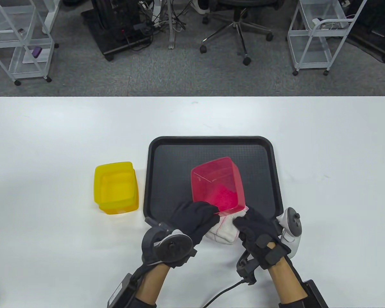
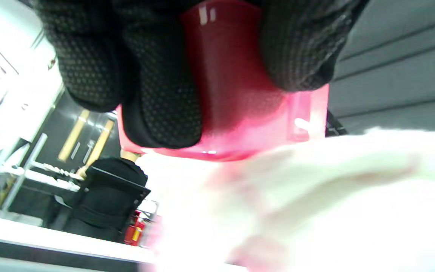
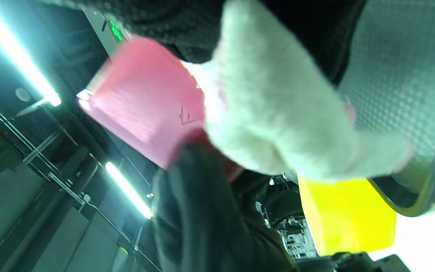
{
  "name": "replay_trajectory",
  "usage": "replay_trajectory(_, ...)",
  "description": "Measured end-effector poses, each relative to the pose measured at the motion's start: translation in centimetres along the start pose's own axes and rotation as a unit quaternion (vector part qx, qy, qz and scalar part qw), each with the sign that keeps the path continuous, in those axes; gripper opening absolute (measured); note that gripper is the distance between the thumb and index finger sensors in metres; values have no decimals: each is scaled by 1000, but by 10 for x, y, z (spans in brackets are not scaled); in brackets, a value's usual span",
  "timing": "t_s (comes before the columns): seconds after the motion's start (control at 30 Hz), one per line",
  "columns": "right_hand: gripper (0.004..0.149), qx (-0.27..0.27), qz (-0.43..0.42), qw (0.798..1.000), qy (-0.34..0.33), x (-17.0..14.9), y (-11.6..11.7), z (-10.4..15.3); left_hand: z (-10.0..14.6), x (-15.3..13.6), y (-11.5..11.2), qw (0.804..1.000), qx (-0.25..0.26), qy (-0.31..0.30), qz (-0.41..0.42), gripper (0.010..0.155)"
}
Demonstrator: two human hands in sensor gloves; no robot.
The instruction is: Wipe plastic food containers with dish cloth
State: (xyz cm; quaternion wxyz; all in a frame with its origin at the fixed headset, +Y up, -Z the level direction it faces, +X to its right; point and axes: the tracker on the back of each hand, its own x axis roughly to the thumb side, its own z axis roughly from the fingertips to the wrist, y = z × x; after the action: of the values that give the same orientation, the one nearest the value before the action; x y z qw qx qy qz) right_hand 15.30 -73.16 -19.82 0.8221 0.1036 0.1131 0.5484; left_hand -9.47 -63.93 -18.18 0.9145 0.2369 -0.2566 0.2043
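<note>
A translucent red container (image 1: 216,184) is tilted over the near part of the black tray (image 1: 211,142). My left hand (image 1: 194,219) grips its near left edge; the fingers (image 2: 161,94) wrap its wall (image 2: 236,98) in the left wrist view. My right hand (image 1: 255,226) holds a white dish cloth (image 1: 223,232) with red stripes, bunched against the container's near opening. The cloth (image 3: 278,124) and red container (image 3: 142,102) show in the right wrist view. A yellow container (image 1: 116,187) sits on the table left of the tray, apart from both hands.
The white table (image 1: 67,134) stretches around the tray. The yellow container (image 3: 344,215) shows beyond the tray rim (image 3: 429,185) in the right wrist view. Carts and an office chair stand on the floor beyond the table's far edge.
</note>
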Motion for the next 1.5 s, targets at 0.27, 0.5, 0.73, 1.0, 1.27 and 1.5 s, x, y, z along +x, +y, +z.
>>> replay_trajectory(0.27, 52, -45, 13, 998, -32, 6, -15, 4, 5, -65, 48, 993, 22, 59, -98, 41)
replay_trajectory(0.5, 51, -64, 52, 996, -28, 6, -22, 6, 34, -145, 91, 972, -11, 173, -158, 43)
replay_trajectory(0.73, 51, -62, 75, 995, -18, 3, -20, 6, 50, -177, 89, 958, -70, 219, -174, 43)
replay_trajectory(1.0, 51, -57, 86, 994, -16, 1, -19, 6, 55, -182, 80, 953, -92, 230, -173, 42)
replay_trajectory(1.27, 51, -51, 85, 995, -19, 0, -18, 6, 56, -184, 74, 955, -88, 230, -167, 43)
replay_trajectory(1.5, 51, -51, 91, 994, -19, 0, -18, 6, 58, -186, 71, 952, -103, 236, -164, 43)
